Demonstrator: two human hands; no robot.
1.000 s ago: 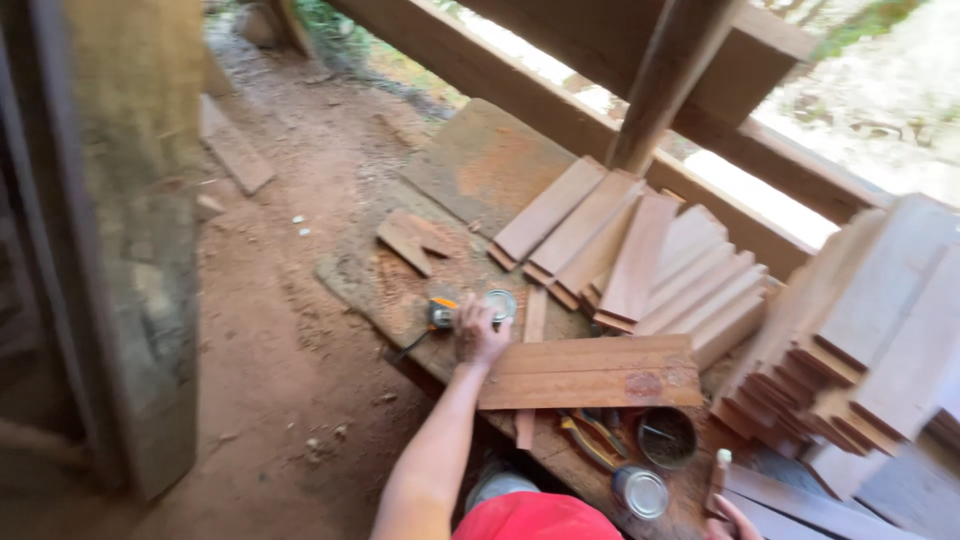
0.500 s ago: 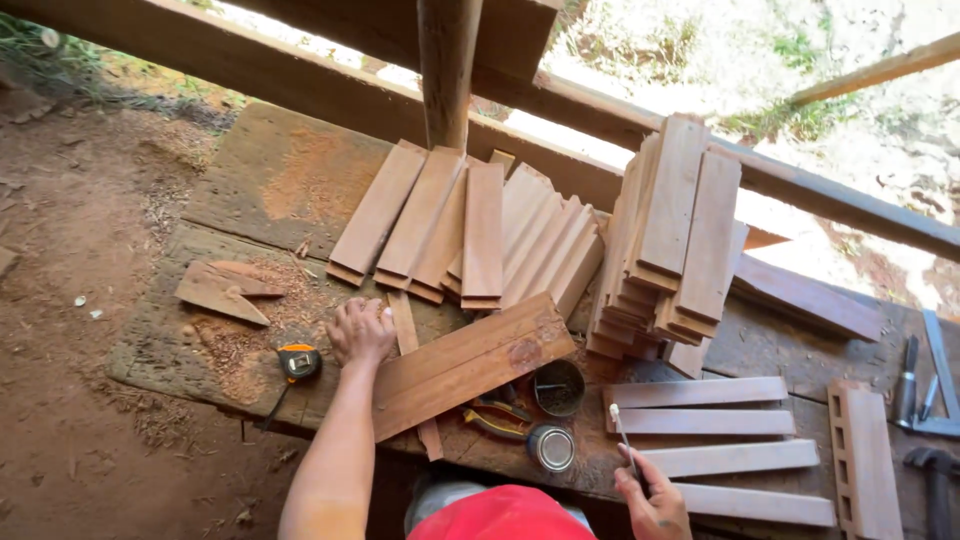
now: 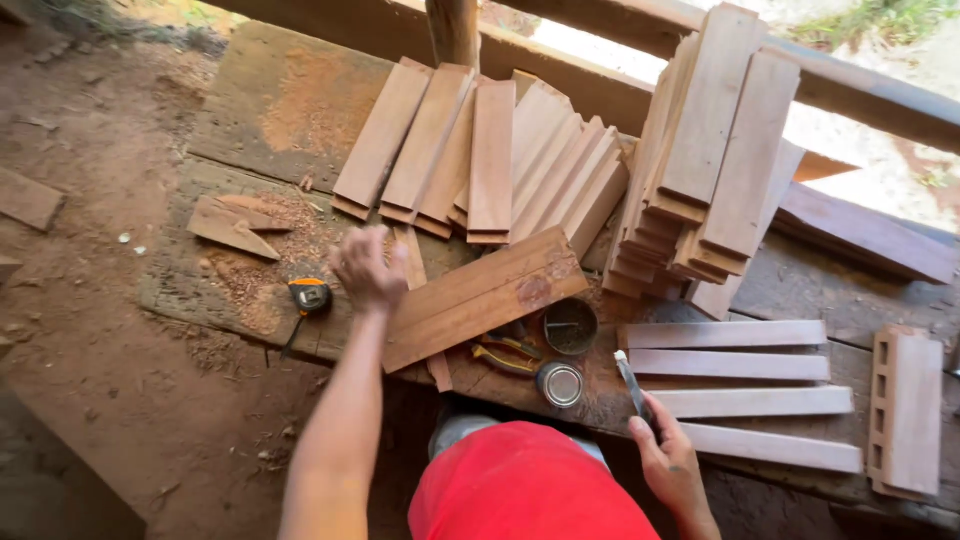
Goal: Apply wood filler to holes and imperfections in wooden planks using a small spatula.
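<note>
My left hand (image 3: 368,268) hovers, blurred, over the rough workbench (image 3: 260,300), fingers curled; whether it holds anything is unclear. It is just left of a wide reddish plank (image 3: 485,297) lying at an angle and over a thin wood strip (image 3: 412,262). An orange and black tape measure (image 3: 310,296) lies a little to its left. My right hand (image 3: 668,465), low at the bench's near edge, grips a slim dark tool with a pale tip (image 3: 630,382), which points up toward several pale slats (image 3: 730,365).
A dark tin (image 3: 571,326), a round metal lid (image 3: 560,384) and yellow-handled pliers (image 3: 505,357) lie below the plank. Stacks of short boards (image 3: 490,150) (image 3: 710,150) fill the back. A slotted wooden block (image 3: 905,410) sits at right. Red cloth (image 3: 530,490) covers the bottom; bare dirt (image 3: 90,330) lies left.
My left hand left the tape measure, passed over the thin strip and now lifts off the bench. The view swung right and closer. My right hand with the slim tool came fully into view.
</note>
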